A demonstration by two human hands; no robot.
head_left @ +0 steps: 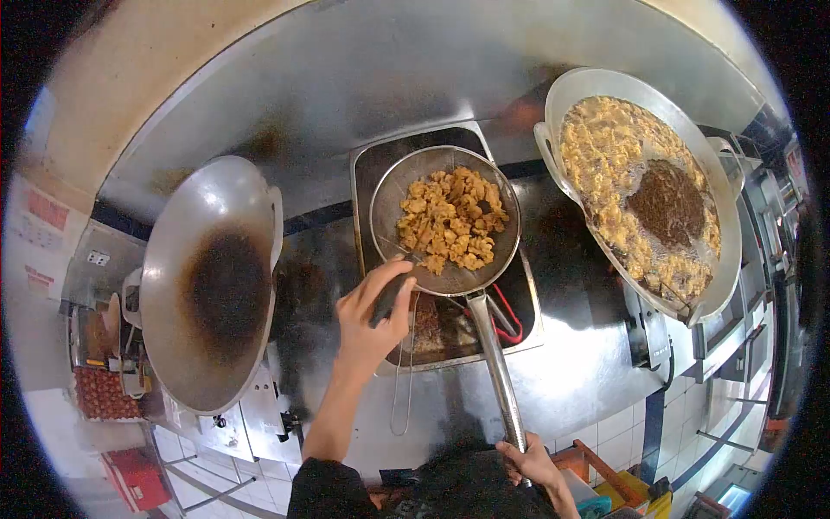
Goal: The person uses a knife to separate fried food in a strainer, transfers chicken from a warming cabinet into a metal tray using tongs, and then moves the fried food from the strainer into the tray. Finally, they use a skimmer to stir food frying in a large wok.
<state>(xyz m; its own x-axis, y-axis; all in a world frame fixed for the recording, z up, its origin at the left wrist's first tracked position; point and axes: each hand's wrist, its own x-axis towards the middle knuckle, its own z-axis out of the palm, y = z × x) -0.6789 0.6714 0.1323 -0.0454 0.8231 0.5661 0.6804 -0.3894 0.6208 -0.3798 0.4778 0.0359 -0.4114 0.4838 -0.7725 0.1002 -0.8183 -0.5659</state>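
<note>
Nearest, left hand (pixel 367 316): thumb and forefinger stood a little apart, tips at the strainer's near left rim; whether they touched it or pinched something thin, I could not tell.
Right hand (pixel 536 467): its fingers were clamped around the lower end of the handle (pixel 501 381), close to the person's body.
Strainer (pixel 389 195): it was held out over the tray, mesh bowl away from the person, handle running back to the right hand.
Pieces (pixel 450 216): golden-brown and fried-looking, they lay heaped in the strainer, mostly toward its middle and right.
Wire loop (pixel 411 372): long and thin, it reached below the left hand, over the tray's near edge.
Tray (pixel 519 294): dark inside, it sat under the strainer, with a red loop (pixel 521 328) near the handle.
Counter (pixel 571 381): shiny metal, it spread around the tray.
Right wok (pixel 560 95): it contained yellow, foamy stuff with a dark round mass on it.
Left wok (pixel 169 277): its bottom was dark.
Far left: eggs (pixel 104 394) were stacked above a red box (pixel 138 480).
</note>
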